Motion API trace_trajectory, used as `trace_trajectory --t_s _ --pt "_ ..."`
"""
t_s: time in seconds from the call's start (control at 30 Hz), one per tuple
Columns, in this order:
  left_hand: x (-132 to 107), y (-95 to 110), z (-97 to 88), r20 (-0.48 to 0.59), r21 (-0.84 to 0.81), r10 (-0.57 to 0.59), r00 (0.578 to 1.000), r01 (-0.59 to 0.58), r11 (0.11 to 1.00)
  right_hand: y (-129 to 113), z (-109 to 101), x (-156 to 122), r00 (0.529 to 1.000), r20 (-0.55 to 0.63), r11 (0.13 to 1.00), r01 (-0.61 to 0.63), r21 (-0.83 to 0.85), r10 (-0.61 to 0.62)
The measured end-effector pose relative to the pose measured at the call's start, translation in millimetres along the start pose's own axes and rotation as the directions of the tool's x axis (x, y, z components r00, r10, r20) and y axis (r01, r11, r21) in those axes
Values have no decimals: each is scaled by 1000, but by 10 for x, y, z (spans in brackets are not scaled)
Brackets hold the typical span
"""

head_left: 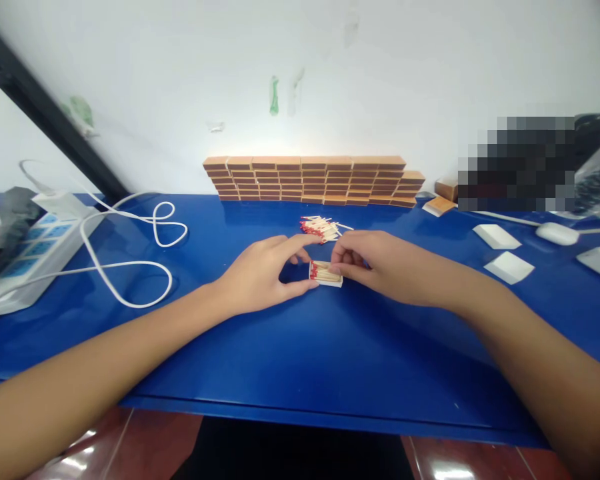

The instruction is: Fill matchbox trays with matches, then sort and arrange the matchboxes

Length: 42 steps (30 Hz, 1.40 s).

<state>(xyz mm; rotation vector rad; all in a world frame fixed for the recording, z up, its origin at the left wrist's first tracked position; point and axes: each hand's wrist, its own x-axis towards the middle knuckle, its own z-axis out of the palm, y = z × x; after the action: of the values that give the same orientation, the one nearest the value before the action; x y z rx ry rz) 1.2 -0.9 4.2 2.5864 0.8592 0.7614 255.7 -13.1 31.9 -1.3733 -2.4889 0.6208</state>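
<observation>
A small white matchbox tray (329, 283) lies on the blue table, filled with red-tipped matches (323, 272). My left hand (260, 273) is at the tray's left end, thumb against the near corner and a fingertip by the far corner, steadying it. Its index finger stretches out over the far side. From the right, my right hand (367, 263) reaches in with thumb and fingers pinched at the plain ends of the matches; how many they touch is hidden. Just beyond the tray, a loose heap of matches (325, 229) lies on the table, most red heads pointing left.
Stacked matchboxes (305, 180) line the wall. Two white trays (509, 267) lie at right, near an orange-and-white box piece (439, 205) and a white mouse (557, 233). At left are a power strip (75, 233) and looped white cable (130, 305). The table's front edge (300, 410) is near.
</observation>
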Motion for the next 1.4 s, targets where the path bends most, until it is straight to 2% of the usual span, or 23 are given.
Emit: trace_trajectory --t_s 0.17,0.23,0.33,0.4,0.47,0.57,0.7,0.9,1.17,1.27,1.4 --pt "-2 11 -6 0 -39 -22 1000 22 999 -35 -19 -6 999 39 999 14 50 -16" --pt "-7 16 -10 0 -55 -25 1000 25 998 -33 -66 -3 999 16 996 45 75 -46" --pt "-13 26 -20 -5 -33 -13 1000 13 999 56 -161 27 989 -146 999 2 32 3" --pt "-13 36 -29 0 -6 -15 1000 15 1000 181 -213 63 960 -275 996 -76 -49 60" --pt "-11 42 -35 24 10 -24 999 24 1000 330 -235 105 941 -328 983 -126 -132 77" --pt "-5 41 -37 56 4 -27 998 27 1000 513 -199 157 959 -269 974 -138 -178 86" --pt "-3 42 -39 54 -13 -39 998 40 999 590 -106 190 965 -226 977 -166 -136 132" --pt "-6 64 -41 51 7 -32 998 32 999 490 -103 170 972 -185 979 -169 -112 147" --pt "-18 60 -21 49 18 -29 998 28 999 315 45 210 985 -167 996 -58 -63 47" --pt "-23 57 -18 57 14 -23 998 22 1000 313 58 210 986 -157 997 -62 -38 55" --pt "-28 54 -12 47 23 -15 999 14 1000 317 46 204 974 -200 994 -109 -11 104"
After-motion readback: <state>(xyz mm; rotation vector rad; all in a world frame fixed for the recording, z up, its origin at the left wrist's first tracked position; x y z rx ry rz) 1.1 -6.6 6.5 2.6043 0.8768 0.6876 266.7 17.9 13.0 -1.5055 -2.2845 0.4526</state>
